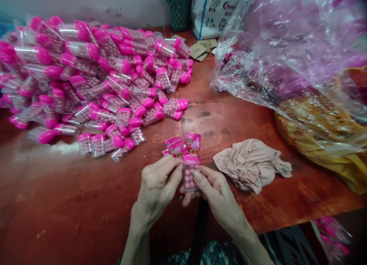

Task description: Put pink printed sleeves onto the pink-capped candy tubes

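Note:
Between my hands, close to the table's front edge, is a small clear candy box [189,178] filled with pink balls. A bright pink printed label [192,144] stands up from its top end. My right hand [213,183] grips the box from the right, thumb on its front. My left hand [160,185] is pinched at the label's lower left edge, its fingertips pressed together. Just behind the left fingers lie more pink printed labels [173,144], partly covered by the hand. Whether the label is stuck to the box all along cannot be made out.
A large heap of pink-capped candy boxes [94,74] covers the table's back left. A crumpled beige cloth [254,164] lies right of my hands. Clear plastic wrapping [258,66] and a yellow bag [309,143] fill the right side. Cardboard pieces [200,49] and a white bag [213,13] sit behind.

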Tool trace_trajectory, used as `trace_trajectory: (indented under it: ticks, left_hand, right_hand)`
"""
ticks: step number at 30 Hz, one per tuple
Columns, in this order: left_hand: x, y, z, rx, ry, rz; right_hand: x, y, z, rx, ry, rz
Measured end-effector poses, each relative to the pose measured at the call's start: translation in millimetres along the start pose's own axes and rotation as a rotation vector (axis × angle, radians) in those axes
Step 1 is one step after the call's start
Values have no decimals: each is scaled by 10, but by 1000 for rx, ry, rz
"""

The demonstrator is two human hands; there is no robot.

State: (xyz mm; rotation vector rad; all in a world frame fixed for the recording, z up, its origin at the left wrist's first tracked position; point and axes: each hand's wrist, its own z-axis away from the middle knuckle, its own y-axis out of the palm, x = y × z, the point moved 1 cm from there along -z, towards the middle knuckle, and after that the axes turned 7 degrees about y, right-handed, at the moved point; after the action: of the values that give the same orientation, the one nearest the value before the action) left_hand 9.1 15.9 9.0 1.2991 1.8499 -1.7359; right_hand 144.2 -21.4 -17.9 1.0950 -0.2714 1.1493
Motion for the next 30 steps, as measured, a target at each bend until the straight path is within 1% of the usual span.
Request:
trace_trajectory:
  ticks: [5,7,12,16,19,24,30]
  left_hand:
    - [1,62,-15,-4,31,-18]
    - [6,90,7,-30,48,-29]
    - [46,131,93,-100,154,-105]
    - [72,133,125,-152,201,-116]
    - [70,137,139,-170,195,-122]
    - [48,163,174,-208,194,-185]
    - [23,176,186,-192,151,-181]
  right_hand:
    - [0,4,3,-17,-6,-45]
    - [-8,16,13,-42,-30,-73]
    - [-66,50,48,-102,-78,-76]
    - [-89,56,59,-86,-54,-97]
    - [-78,57,59,-80,-54,-109]
    - [-102,80,36,-123,-90,-86]
    - [-160,91,-21,-145,-113,-105]
